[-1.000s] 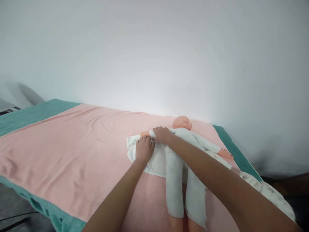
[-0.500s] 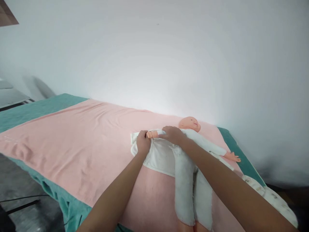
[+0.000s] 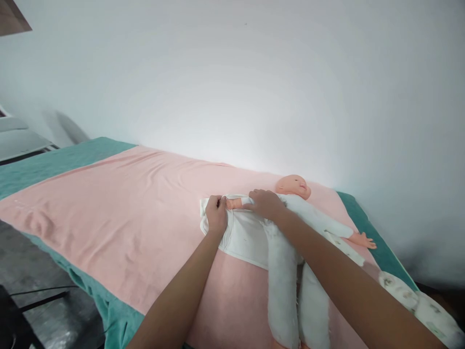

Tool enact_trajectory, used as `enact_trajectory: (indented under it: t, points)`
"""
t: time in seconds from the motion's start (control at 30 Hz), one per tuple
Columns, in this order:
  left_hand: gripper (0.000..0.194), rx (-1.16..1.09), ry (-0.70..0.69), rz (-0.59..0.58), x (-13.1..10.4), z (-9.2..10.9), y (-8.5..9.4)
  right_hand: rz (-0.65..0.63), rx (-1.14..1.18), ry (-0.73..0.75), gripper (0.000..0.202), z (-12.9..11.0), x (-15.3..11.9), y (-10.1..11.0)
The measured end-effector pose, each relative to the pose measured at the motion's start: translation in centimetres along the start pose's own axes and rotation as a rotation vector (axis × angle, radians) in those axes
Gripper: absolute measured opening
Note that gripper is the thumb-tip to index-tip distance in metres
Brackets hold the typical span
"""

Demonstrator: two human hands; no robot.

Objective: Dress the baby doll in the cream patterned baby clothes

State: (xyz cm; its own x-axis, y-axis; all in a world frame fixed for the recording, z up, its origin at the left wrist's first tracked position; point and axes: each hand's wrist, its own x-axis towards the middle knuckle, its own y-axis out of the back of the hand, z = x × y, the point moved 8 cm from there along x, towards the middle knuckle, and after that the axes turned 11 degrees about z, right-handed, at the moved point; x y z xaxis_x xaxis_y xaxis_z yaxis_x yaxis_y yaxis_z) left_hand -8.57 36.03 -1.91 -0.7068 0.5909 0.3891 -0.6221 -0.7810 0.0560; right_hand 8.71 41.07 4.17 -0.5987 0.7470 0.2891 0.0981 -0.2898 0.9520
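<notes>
A baby doll (image 3: pixel 283 286) with a white cloth body lies on its back, its head toward the wall. A white baby shirt (image 3: pixel 249 242) is spread beneath and beside it. My left hand (image 3: pixel 217 215) is closed on the shirt's sleeve, close to the doll's hand, whose fingertips are hidden. My right hand (image 3: pixel 267 203) wraps around the doll's arm (image 3: pixel 234 203) above the wrist. That arm lies along the sleeve, and I cannot tell how far it is inside. The doll's other arm (image 3: pixel 329 223) stretches out to the right.
A pink blanket (image 3: pixel 109 218) covers a table with a green cloth (image 3: pixel 76 157) under it. At the right, a patterned white cloth (image 3: pixel 407 295) lies along the edge. A pale wall (image 3: pixel 232 87) stands behind. A white chair (image 3: pixel 22 138) is at the far left.
The view has shifted slightly, so the doll sits farther right in the picture. Both hands keep their hold on the sleeve and the doll's arm.
</notes>
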Motion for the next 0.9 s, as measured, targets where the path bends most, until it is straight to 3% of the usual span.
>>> enact_trajectory:
  t: [0.1,0.23,0.3,0.4,0.53,0.6,0.67,0.73,0.8,0.9]
  points:
    - [0.021,0.062,-0.191,-0.032,-0.5,1.6,-0.4,-0.003,-0.017,-0.004,0.046,-0.3,0.3,-0.4]
    - [0.025,0.184,-0.544,-0.178,-2.5,4.4,-1.9,0.024,-0.006,-0.019,0.046,-1.3,1.0,-0.5]
    - [0.025,0.234,-0.602,-0.206,-2.9,4.7,-2.3,0.053,0.019,-0.021,0.039,-1.7,1.2,0.0]
    - [0.026,0.298,-0.581,-0.179,-2.6,4.2,-2.3,0.155,0.129,-0.045,0.027,-1.3,0.5,2.2]
    - [0.026,0.323,-0.504,-0.106,-1.9,3.1,-2.1,0.509,0.427,-0.255,0.02,3.2,-3.9,7.4]
    - [0.024,0.353,-0.498,-0.092,-1.9,2.8,-2.2,0.697,0.503,-0.486,0.021,7.1,-8.1,8.8]
    - [0.022,0.399,-0.52,-0.101,-2.1,2.9,-2.5,0.807,0.461,-0.764,0.025,10.7,-13.0,8.7]
    - [0.023,0.438,-0.554,-0.12,-2.4,3.3,-2.7,0.773,0.34,-0.975,0.031,13.1,-16.9,7.6]
    - [0.025,0.469,-0.597,-0.151,-2.9,3.7,-3.0,0.564,0.248,-1.106,0.042,14.5,-19.1,5.5]
    - [0.029,0.509,-0.651,-0.189,-3.3,4.3,-3.3,0.244,0.2,-1.175,0.057,14.8,-20.3,3.1]
